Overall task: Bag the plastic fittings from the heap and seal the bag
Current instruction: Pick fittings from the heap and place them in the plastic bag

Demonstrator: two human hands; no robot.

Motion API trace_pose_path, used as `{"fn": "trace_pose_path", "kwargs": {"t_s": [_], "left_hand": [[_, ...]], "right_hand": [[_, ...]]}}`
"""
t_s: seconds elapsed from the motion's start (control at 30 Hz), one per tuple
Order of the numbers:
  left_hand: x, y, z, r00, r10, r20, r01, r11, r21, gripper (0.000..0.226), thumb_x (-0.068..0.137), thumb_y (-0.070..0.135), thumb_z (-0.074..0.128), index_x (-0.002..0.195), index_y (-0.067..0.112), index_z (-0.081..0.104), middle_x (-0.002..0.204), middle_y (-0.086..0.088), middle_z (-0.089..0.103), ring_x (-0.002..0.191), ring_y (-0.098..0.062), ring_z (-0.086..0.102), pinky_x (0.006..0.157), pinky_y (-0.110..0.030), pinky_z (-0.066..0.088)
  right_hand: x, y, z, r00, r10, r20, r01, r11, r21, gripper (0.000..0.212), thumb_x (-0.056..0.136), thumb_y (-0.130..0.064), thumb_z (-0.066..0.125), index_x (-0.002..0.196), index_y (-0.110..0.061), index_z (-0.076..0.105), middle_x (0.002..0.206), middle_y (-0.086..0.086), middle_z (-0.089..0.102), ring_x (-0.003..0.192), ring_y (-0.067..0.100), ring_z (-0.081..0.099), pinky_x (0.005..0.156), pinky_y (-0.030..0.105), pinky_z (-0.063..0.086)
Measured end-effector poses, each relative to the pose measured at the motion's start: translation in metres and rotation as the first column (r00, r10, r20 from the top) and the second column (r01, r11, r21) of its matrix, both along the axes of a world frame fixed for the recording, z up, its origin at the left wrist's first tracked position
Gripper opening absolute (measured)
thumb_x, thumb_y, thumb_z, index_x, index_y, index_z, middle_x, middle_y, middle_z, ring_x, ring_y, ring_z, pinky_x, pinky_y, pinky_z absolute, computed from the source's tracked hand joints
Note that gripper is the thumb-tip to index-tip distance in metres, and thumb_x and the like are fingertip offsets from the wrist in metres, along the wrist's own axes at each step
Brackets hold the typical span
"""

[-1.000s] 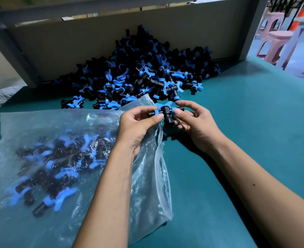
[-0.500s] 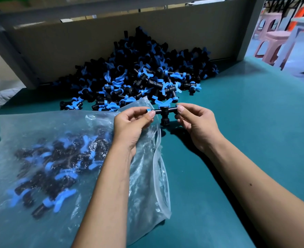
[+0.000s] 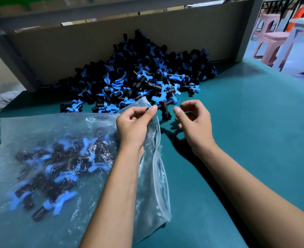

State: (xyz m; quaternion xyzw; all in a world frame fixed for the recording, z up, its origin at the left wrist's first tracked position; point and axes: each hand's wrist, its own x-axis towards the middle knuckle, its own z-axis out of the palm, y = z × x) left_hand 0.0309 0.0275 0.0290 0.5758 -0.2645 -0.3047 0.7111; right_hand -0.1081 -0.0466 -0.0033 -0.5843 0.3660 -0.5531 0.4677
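Since a moment ago my right hand (image 3: 194,119) has let go, fingers loosely curled and empty; my left hand (image 3: 135,120) pinches the tee fitting (image 3: 164,106) over the bag (image 3: 62,158) mouth.

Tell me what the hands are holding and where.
Left hand pinches the fitting by one end of its crossbar; right hand holds nothing.
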Motion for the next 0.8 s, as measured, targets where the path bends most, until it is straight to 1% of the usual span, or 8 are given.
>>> {"fn": "trace_pose_path", "kwargs": {"t_s": [0.07, 0.17, 0.27, 0.3, 0.37, 0.43, 0.6, 0.8], "left_hand": [[-0.006, -0.003, 0.002, 0.999, 0.033, 0.007, -0.033, 0.999, -0.014, 0.019, 0.076, 0.019, 0.091, 0.082, 0.011, 0.075, 0.074, -0.002, 0.075, 0.07, -0.013, 0.069, 0.073, -0.032, 0.061], [-0.011, -0.005, 0.004, 0.999, 0.001, 0.045, 0.001, 0.998, -0.057, 0.021, 0.078, 0.02, 0.09, 0.081, 0.008, 0.074, 0.071, -0.002, 0.074, 0.069, -0.013, 0.067, 0.075, -0.034, 0.06], [-0.012, -0.003, 0.004, 0.95, 0.027, 0.311, -0.001, 0.997, -0.082, 0.029, 0.077, 0.042, 0.088, 0.08, 0.019, 0.07, 0.075, 0.008, 0.071, 0.074, -0.01, 0.064, 0.071, -0.029, 0.052], [-0.011, -0.002, 0.003, 0.882, 0.055, 0.468, -0.044, 0.998, -0.035, 0.037, 0.072, 0.055, 0.086, 0.081, 0.024, 0.067, 0.08, 0.011, 0.07, 0.081, -0.014, 0.063, 0.072, -0.031, 0.05], [-0.006, -0.001, 0.001, 0.618, 0.054, 0.784, -0.178, 0.981, 0.072, 0.051, 0.061, 0.065, 0.086, 0.088, 0.031, 0.059, 0.093, 0.012, 0.063, 0.095, -0.018, 0.052, 0.076, -0.033, 0.044], [-0.002, -0.001, 0.002, 0.461, -0.023, 0.887, -0.255, 0.954, 0.158, 0.054, 0.06, 0.046, 0.093, 0.091, 0.034, 0.051, 0.099, 0.011, 0.055, 0.098, -0.018, 0.047, 0.076, -0.032, 0.043], [0.016, 0.003, 0.012, 0.672, -0.029, 0.74, -0.158, 0.971, 0.181, 0.027, 0.074, 0.007, 0.075, 0.081, 0.026, 0.057, 0.083, 0.011, 0.062, 0.064, 0.0, 0.054, 0.058, -0.012, 0.041], [0.032, 0.015, 0.038, 0.774, 0.166, 0.611, -0.194, 0.981, -0.02, 0.01, 0.082, 0.012, 0.074, 0.073, 0.014, 0.068, 0.067, 0.01, 0.064, 0.062, -0.002, 0.055, 0.066, -0.017, 0.043]], "right_hand": [[0.003, 0.006, 0.002, 0.99, 0.077, -0.122, -0.089, 0.991, -0.097, 0.03, 0.082, -0.027, 0.082, 0.1, -0.02, 0.06, 0.097, -0.004, 0.066, 0.083, 0.025, 0.068, 0.058, 0.041, 0.06], [0.003, 0.008, 0.002, 0.975, 0.025, -0.219, -0.074, 0.973, -0.219, 0.03, 0.078, -0.022, 0.085, 0.097, -0.02, 0.063, 0.088, -0.009, 0.068, 0.08, 0.013, 0.068, 0.063, 0.029, 0.059], [0.003, 0.006, 0.004, 0.996, 0.08, -0.035, -0.08, 0.997, -0.021, 0.012, 0.088, -0.015, 0.077, 0.095, -0.011, 0.068, 0.084, 0.004, 0.073, 0.071, 0.022, 0.07, 0.062, 0.031, 0.057], [0.001, 0.005, 0.006, 0.982, 0.14, 0.127, -0.154, 0.982, 0.109, 0.006, 0.092, -0.013, 0.072, 0.095, -0.009, 0.068, 0.082, 0.008, 0.074, 0.066, 0.021, 0.069, 0.059, 0.029, 0.056], [-0.005, 0.001, 0.013, 0.901, 0.167, 0.4, -0.294, 0.914, 0.281, 0.007, 0.098, -0.013, 0.062, 0.098, -0.006, 0.064, 0.081, 0.014, 0.074, 0.06, 0.017, 0.066, 0.055, 0.022, 0.054], [-0.011, -0.004, 0.017, 0.838, 0.128, 0.531, -0.36, 0.86, 0.361, 0.011, 0.102, -0.018, 0.056, 0.101, -0.007, 0.059, 0.083, 0.017, 0.074, 0.057, 0.014, 0.064, 0.053, 0.019, 0.052], [-0.015, -0.006, 0.018, 0.789, 0.131, 0.6, -0.448, 0.792, 0.416, 0.018, 0.104, -0.025, 0.05, 0.096, -0.009, 0.055, 0.073, 0.013, 0.071, 0.051, 0.013, 0.059, 0.044, 0.018, 0.046], [-0.008, 0.006, 0.023, 0.847, 0.483, 0.222, -0.53, 0.803, 0.273, 0.04, 0.093, -0.043, 0.061, 0.085, -0.004, 0.065, 0.053, 0.006, 0.052, 0.038, 0.011, 0.04, 0.036, 0.015, 0.027]]}}
